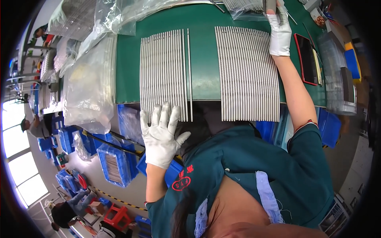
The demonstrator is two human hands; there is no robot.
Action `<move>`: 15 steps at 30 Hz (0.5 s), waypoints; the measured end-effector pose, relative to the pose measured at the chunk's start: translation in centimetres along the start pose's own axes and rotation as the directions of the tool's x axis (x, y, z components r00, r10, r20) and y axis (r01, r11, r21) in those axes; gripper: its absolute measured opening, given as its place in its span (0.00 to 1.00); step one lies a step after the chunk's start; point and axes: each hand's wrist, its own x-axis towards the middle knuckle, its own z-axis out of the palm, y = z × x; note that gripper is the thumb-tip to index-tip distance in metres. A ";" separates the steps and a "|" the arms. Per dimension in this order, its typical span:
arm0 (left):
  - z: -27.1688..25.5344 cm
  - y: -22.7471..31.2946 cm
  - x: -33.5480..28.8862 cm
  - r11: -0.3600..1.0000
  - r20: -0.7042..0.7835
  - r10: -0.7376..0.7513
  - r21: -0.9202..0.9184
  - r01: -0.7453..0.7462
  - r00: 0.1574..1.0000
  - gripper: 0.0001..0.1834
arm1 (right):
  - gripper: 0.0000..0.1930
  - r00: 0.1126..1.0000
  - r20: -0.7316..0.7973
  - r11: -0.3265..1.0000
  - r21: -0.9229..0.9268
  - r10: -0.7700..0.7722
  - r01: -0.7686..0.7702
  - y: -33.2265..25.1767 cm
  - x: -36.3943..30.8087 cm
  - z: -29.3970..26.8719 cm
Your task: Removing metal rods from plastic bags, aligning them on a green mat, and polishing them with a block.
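Note:
My left hand [160, 137], in a white glove, lies with its fingers spread over the near ends of a row of thin metal rods [162, 71]. Just right of that row, a single metal rod [189, 75] lies apart, parallel to it. A second row of rods [248, 75] lies side by side on the right; both rows overhang the near table edge. My right hand [280, 35], gloved with one bare fingertip showing, reaches past this row's far right corner, beside a clear bag with more rods [246, 8]. The top edge cuts off its fingertips, hiding any grip.
The green table [204, 85] carries a red-edged phone [305, 59] at right, near clear plastic boxes [339, 79]. Clear plastic bags [89, 83] hang over the left side. Blue crates [115, 162] stand on the floor at left, and other people [65, 212] are farther off.

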 end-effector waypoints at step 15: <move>0.5 7.9 8.6 0.840 -0.042 0.496 -0.232 -0.491 0.868 0.41 | 0.23 0.995 -0.042 0.966 0.246 0.094 -0.081 -1.9 0.5 0.1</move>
